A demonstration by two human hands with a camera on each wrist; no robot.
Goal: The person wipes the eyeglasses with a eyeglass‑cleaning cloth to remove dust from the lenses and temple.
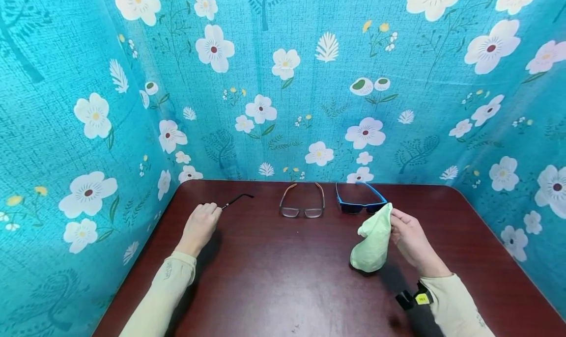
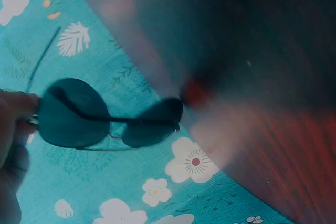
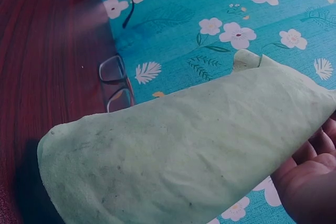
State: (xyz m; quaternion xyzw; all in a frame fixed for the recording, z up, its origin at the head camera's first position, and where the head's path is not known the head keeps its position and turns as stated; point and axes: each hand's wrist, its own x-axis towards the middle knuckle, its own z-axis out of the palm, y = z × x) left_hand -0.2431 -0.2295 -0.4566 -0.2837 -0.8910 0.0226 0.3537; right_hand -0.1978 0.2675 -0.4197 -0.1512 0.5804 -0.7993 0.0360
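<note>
My left hand (image 1: 202, 229) pinches a pair of dark sunglasses (image 2: 73, 114) at one end of the frame. In the left wrist view both lenses show beside the fingers; from the head only a thin black temple arm (image 1: 239, 199) sticks out past the knuckles. On the right, my right hand (image 1: 411, 238) grips a pale green cloth (image 1: 373, 243) by its upper corner. The cloth hangs folded down over the table and fills much of the right wrist view, with the fingers (image 3: 315, 156) at its edge.
Eyeglasses with brown temples (image 1: 302, 211) lie unfolded at the middle of the table's far edge. Blue-framed sunglasses (image 1: 360, 207) lie right of them, just behind the cloth. The dark red table (image 1: 274, 278) meets a blue flowered curtain (image 1: 265, 81) at the back and sides.
</note>
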